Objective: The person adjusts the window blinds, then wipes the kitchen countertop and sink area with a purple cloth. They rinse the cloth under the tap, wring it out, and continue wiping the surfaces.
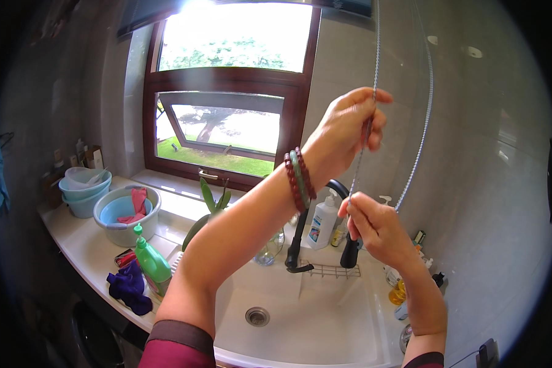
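A beaded pull cord (378, 37) hangs from above, beside the window. My left hand (349, 122) has it pinched between thumb and fingers, higher up, with the index finger extended past it. Lower on the same strand, my right hand (377, 225) grips the cord in closed fingers. The other side of the cord loop (428, 110) curves down at the right and passes behind my right hand. At the top of the window, the lower edge of a dark blind (349, 7) shows. Beaded bracelets (300, 180) circle my left wrist.
Below my hands lies a white sink (303, 322) with a black faucet (296, 244). A wood-framed window (227, 80) has its lower pane tilted. On the counter stand basins (128, 230), a green pump bottle (152, 260), a purple cloth (131, 287) and a plant (208, 195).
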{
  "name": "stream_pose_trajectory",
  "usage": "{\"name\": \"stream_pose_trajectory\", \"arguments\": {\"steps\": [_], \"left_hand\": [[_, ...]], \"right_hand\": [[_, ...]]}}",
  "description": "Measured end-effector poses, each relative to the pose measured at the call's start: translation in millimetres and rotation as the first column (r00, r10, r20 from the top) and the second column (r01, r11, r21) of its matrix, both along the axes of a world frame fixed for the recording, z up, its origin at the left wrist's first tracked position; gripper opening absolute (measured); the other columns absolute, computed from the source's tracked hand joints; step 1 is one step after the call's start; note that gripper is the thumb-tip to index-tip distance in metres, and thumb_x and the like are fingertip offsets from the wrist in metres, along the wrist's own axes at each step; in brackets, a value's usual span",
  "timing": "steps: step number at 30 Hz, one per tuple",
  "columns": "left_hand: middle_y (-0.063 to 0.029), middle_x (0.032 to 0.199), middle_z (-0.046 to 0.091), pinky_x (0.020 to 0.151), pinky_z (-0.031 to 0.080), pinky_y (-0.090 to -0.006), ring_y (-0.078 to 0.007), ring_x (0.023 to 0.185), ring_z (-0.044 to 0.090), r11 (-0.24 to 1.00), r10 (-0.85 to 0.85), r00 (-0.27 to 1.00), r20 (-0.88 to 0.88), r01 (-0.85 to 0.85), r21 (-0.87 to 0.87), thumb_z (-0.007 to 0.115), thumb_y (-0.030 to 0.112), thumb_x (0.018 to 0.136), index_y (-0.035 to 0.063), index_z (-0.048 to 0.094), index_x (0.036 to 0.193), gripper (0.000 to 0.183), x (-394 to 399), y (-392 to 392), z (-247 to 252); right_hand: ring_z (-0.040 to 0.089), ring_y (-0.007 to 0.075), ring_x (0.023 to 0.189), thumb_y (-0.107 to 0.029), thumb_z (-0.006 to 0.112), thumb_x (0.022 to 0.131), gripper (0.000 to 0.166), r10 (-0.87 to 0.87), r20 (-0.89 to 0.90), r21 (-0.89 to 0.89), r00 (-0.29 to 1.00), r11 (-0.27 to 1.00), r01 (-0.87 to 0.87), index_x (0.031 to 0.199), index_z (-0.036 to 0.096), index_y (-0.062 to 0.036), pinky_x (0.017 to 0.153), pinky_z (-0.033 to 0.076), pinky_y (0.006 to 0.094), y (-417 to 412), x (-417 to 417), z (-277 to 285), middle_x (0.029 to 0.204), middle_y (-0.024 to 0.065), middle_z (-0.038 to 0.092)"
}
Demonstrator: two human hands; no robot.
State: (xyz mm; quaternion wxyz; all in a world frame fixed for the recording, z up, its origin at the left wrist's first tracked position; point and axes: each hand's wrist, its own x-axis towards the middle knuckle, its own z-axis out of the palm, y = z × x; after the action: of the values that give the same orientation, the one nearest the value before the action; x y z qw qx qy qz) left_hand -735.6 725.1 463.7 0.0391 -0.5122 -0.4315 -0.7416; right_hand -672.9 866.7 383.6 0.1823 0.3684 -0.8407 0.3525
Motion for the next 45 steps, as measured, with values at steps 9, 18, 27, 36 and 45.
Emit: {"name": "stream_pose_trajectory", "arguments": {"steps": [9, 18, 27, 36, 45], "left_hand": [[-0.001, 0.066, 0.049, 0.054, 0.042, -0.0227, -0.0078, 0.058, 0.049, 0.887, 0.29, 0.884, -0.366, -0.392, -0.243, 0.039, 0.006, 0.096, 0.0024, 0.051, 0.093, 0.012, 28.4, 12.2, -87.1], [-0.0128, 0.092, 0.059, 0.076, 0.049, -0.036, -0.0305, 0.087, 0.059, 0.701, 0.261, 0.572, -0.777, -0.666, -0.255, 0.049, -0.005, 0.084, 0.0016, 0.054, 0.098, 0.016, -3.4, 17.8, -125.3], [-0.0169, 0.116, 0.057, 0.086, 0.051, -0.0322, -0.0223, 0.105, 0.059, 0.991, 0.125, 0.989, -0.085, -0.121, 0.052, 0.044, 0.034, 0.099, -0.0029, 0.043, 0.126, 0.046, -8.1, -3.7, -9.8], [0.0058, 0.06, 0.038, 0.044, 0.025, -0.0205, -0.0036, 0.049, 0.032, 0.991, 0.132, 0.99, -0.039, -0.133, -0.03, 0.043, 0.012, 0.093, 0.0036, 0.053, 0.106, 0.018, 10.1, -4.7, -9.5], [-0.0037, 0.063, 0.045, 0.057, 0.039, -0.027, -0.0125, 0.057, 0.046, 0.829, 0.391, 0.834, -0.389, -0.503, -0.245, 0.042, 0.008, 0.094, 0.0041, 0.052, 0.096, 0.011, 32.6, 8.0, -114.5]], "right_hand": [[0.06, 0.0255, 0.103, -0.01, 0.04, 0.093, 0.034, 0.579, 0.104, -0.649, 0.809, 0.656, -0.386, 0.121, 0.05, 0.0065, 0.095, 0.047, 0.0368, 32.8, -40.9, 64.3, 0.112, 0.0176, 0.06], [0.032, 0.0047, 0.049, -0.019, 0.042, 0.099, 0.025, 0.243, -0.081, -0.777, 0.967, 0.592, -0.214, 0.101, 0.056, 0.0022, 0.041, 0.023, 0.0209, 40.8, -69.8, 164.2, 0.061, -0.0032, 0.041], [0.04, 0.0072, 0.049, -0.02, 0.045, 0.098, 0.021, 0.007, -0.173, -0.349, 0.985, 0.935, -0.068, 0.088, 0.055, -0.0054, 0.046, 0.03, 0.0239, -7.9, -29.5, 41.4, 0.057, -0.0007, 0.042], [0.06, 0.0145, 0.064, -0.011, 0.048, 0.092, 0.016, 0.017, 0.005, 0.206, 1.0, 0.978, -0.018, 0.101, 0.06, -0.0044, 0.062, 0.048, 0.0295, 13.0, -11.1, 17.2, 0.071, 0.0076, 0.061], [0.065, 0.0171, 0.086, -0.02, 0.045, 0.096, 0.035, 0.399, -0.056, -0.707, 0.915, 0.631, -0.318, 0.119, 0.051, 0.0053, 0.069, 0.054, 0.0273, 15.1, -38.6, 120.7, 0.099, 0.0158, 0.064]]}}
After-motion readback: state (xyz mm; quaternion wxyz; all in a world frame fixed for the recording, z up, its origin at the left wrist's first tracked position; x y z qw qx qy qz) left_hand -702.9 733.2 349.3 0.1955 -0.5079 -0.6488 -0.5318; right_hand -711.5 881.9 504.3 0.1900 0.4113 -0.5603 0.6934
